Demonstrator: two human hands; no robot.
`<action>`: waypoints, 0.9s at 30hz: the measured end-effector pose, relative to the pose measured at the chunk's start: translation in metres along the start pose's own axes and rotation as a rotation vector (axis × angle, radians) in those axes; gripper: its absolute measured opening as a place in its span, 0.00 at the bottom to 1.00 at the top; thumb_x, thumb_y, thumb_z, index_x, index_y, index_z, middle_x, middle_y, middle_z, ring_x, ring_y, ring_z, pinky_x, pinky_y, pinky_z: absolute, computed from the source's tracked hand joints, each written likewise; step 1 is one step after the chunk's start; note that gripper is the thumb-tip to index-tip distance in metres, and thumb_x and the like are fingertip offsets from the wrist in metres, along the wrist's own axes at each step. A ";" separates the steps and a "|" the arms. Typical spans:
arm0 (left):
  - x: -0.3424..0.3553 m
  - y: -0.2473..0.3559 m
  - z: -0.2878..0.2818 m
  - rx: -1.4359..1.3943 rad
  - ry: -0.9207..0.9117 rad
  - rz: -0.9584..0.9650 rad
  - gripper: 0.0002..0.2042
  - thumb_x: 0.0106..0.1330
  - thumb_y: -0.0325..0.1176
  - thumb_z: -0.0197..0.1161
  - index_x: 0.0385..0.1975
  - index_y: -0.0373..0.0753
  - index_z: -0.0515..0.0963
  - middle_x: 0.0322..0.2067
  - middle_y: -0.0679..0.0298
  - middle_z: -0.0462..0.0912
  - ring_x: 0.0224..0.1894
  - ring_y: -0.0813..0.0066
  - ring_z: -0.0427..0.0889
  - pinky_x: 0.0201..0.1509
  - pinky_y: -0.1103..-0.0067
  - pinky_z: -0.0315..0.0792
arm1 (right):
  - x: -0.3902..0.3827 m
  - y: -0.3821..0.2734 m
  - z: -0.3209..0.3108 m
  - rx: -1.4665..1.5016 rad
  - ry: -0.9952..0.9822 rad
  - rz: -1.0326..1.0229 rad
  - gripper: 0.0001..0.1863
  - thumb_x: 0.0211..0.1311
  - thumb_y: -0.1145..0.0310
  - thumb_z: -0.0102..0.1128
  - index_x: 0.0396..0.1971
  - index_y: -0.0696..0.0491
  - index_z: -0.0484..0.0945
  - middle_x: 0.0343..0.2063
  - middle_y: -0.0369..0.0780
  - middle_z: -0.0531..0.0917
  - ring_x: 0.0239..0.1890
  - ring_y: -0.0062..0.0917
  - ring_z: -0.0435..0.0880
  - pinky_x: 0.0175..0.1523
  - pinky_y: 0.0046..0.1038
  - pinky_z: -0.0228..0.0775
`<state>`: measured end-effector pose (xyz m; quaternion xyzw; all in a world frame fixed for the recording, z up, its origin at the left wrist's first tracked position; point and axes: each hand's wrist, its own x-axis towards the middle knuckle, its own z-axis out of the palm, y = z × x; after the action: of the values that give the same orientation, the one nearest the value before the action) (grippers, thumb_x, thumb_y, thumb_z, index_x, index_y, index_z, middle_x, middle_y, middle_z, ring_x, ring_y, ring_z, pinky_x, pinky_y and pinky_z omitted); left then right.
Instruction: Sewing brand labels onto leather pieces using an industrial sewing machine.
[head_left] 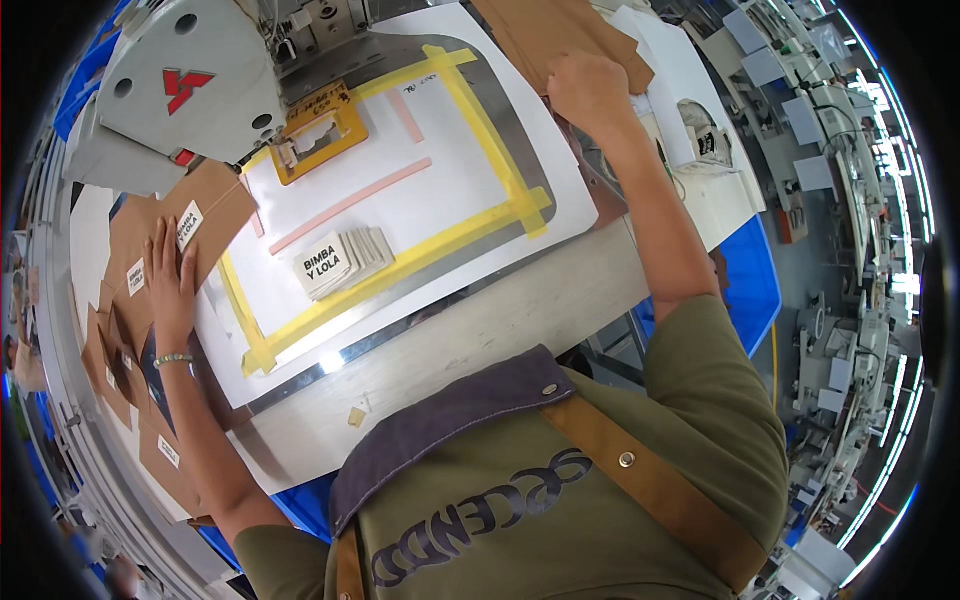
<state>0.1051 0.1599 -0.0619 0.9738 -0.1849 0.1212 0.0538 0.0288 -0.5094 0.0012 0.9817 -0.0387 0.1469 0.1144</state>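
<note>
My left hand [172, 280] lies with outstretched fingers on brown card-like pieces [215, 205] bearing white labels, left of the sewing machine head [180, 85]. My right hand [590, 85] is closed on the edge of a brown stack [540, 30] at the upper right; its fingertips are partly hidden. Between my hands, a white board [370, 210] framed with yellow tape and marked with pink strips holds a fanned stack of white printed labels [340, 260]. A yellow template frame [335, 140] sits under the machine head.
More labelled brown pieces [150, 465] cover the table's left side. A white box [700, 150] with small items is at the right. Blue bins [750, 290] stand beyond the table's edge [450, 340]. Rows of workstations line the right; another person [25, 355] is at the far left.
</note>
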 end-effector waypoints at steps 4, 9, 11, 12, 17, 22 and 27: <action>-0.035 -0.117 0.000 0.270 0.055 0.020 0.30 0.88 0.54 0.45 0.84 0.49 0.64 0.84 0.61 0.61 0.86 0.47 0.55 0.90 0.59 0.47 | 0.011 -0.015 -0.023 0.119 0.010 -0.022 0.11 0.66 0.61 0.65 0.33 0.52 0.91 0.35 0.43 0.90 0.41 0.44 0.91 0.46 0.46 0.83; -0.037 -0.113 0.006 0.232 0.035 -0.088 0.30 0.87 0.54 0.47 0.82 0.48 0.67 0.83 0.62 0.64 0.85 0.48 0.57 0.89 0.58 0.48 | 0.004 -0.016 -0.008 0.098 0.095 -0.045 0.11 0.65 0.62 0.65 0.30 0.52 0.90 0.34 0.44 0.90 0.40 0.44 0.91 0.45 0.46 0.82; -0.032 -0.072 -0.001 0.323 0.192 -0.193 0.27 0.85 0.49 0.54 0.80 0.49 0.70 0.81 0.62 0.69 0.84 0.49 0.61 0.88 0.57 0.53 | 0.009 -0.011 0.003 -0.008 0.057 -0.019 0.12 0.64 0.59 0.67 0.31 0.52 0.90 0.35 0.43 0.90 0.40 0.44 0.91 0.46 0.46 0.82; -0.028 -0.056 -0.009 0.320 0.191 -0.192 0.27 0.85 0.49 0.54 0.80 0.49 0.70 0.81 0.62 0.69 0.84 0.49 0.61 0.88 0.57 0.53 | 0.013 -0.005 0.005 -0.011 0.056 -0.018 0.12 0.64 0.59 0.67 0.31 0.52 0.90 0.35 0.43 0.90 0.40 0.44 0.91 0.46 0.46 0.82; -0.013 0.045 -0.069 -0.030 0.268 -0.001 0.23 0.80 0.38 0.64 0.73 0.47 0.79 0.75 0.63 0.77 0.76 0.56 0.76 0.76 0.60 0.75 | 0.031 0.028 -0.020 0.238 0.276 0.170 0.10 0.68 0.61 0.65 0.38 0.50 0.89 0.37 0.39 0.91 0.40 0.43 0.91 0.46 0.43 0.83; -0.013 0.119 -0.096 -0.333 0.167 0.183 0.20 0.71 0.21 0.70 0.63 0.41 0.85 0.70 0.59 0.83 0.70 0.54 0.82 0.71 0.65 0.79 | 0.035 -0.018 -0.036 0.271 0.502 -0.241 0.06 0.69 0.65 0.67 0.41 0.50 0.87 0.38 0.38 0.89 0.42 0.40 0.90 0.45 0.41 0.83; 0.008 0.184 -0.081 -0.573 0.032 0.350 0.21 0.67 0.18 0.71 0.61 0.37 0.85 0.70 0.59 0.83 0.68 0.54 0.84 0.71 0.66 0.79 | 0.016 -0.101 -0.030 0.276 0.400 -0.714 0.05 0.61 0.69 0.70 0.35 0.51 0.84 0.37 0.36 0.85 0.43 0.32 0.86 0.41 0.36 0.82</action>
<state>0.0260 -0.0012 0.0296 0.8706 -0.3748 0.0871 0.3064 0.0463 -0.4049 0.0123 0.8918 0.3463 0.2895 0.0307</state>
